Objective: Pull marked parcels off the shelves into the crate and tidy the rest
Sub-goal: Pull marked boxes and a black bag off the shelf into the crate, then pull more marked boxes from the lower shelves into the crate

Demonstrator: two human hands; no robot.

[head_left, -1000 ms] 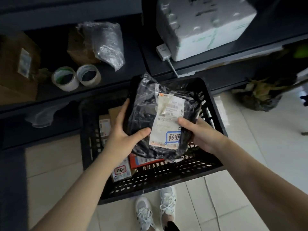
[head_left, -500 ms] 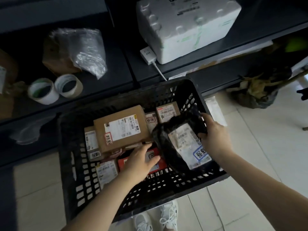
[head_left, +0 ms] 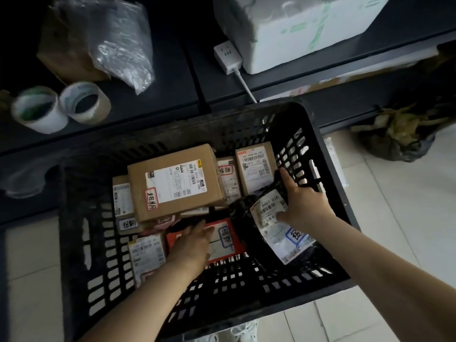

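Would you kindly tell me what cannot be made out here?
Head view, red parcel label: partly under the left hand.
Head view, right hand on the black bag: grip unclear, underside hidden.
Head view, foam box: cut by the top edge.
Head view, lower shelf: too dark.

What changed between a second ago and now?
The black bag went from both hands above the crate down into its right side. The left hand let go of it and now reaches onto the red parcel; the right hand stayed on the bag. The other parcels in the crate, the tape rolls and the foam box kept their places.
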